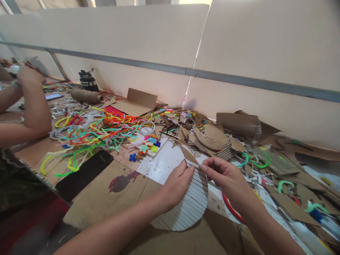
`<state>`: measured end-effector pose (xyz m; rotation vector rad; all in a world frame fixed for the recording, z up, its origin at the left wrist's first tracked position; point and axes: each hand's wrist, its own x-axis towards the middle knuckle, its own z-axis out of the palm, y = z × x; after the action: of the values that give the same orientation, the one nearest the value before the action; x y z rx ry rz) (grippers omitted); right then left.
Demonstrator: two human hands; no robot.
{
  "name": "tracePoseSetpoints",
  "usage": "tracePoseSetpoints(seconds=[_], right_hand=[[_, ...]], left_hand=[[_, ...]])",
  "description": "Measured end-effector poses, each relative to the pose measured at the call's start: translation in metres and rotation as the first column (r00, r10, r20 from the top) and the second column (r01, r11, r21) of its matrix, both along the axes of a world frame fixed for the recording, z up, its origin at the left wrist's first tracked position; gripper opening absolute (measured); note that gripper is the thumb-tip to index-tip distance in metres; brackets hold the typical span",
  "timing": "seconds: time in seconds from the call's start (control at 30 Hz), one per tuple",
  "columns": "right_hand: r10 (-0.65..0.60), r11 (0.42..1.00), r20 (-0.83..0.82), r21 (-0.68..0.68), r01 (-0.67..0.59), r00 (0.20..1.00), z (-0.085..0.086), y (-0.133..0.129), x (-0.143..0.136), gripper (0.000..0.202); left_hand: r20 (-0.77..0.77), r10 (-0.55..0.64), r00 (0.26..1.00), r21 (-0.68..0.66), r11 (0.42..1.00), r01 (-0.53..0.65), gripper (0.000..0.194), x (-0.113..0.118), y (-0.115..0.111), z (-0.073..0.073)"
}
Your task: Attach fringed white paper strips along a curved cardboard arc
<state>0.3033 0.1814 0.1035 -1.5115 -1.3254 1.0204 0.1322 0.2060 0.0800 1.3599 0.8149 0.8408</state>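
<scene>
A rounded white cardboard piece [192, 202] with dark parallel lines stands tilted in front of me. My left hand [176, 186] is closed on its upper left edge, thumb on top. At the top edge, my right hand [221, 173] pinches thumb and forefinger together, close to the left thumb. A thin pale strip [196, 165] runs between the two hands; whether it is part of the piece I cannot tell. Beneath lies a brown cardboard sheet [101, 198] with a dark red stain. A red curved pipe cleaner [231, 207] shows beside my right wrist.
Colourful pipe cleaners [103, 129] lie heaped at left, near a black phone [85, 173]. Small felt-like flowers [148, 145] and a tape roll [147, 128] are mid-table. Cardboard scraps [212, 138] pile up toward the white wall panel [127, 39]. Another person's arm [35, 102] rests at far left.
</scene>
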Motion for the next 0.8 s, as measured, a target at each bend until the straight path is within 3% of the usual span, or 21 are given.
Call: tracePoseSetpoints(seconds=[0.8], right_hand=[[0.005,1.000,-0.029,-0.013,-0.005,1.000,-0.0054,-0.0011,-0.0012,0.032]], left_hand=[[-0.068,0.066,0.996,0.062,0.996,-0.062,0.032,0.0005,0.0033,-0.0049]])
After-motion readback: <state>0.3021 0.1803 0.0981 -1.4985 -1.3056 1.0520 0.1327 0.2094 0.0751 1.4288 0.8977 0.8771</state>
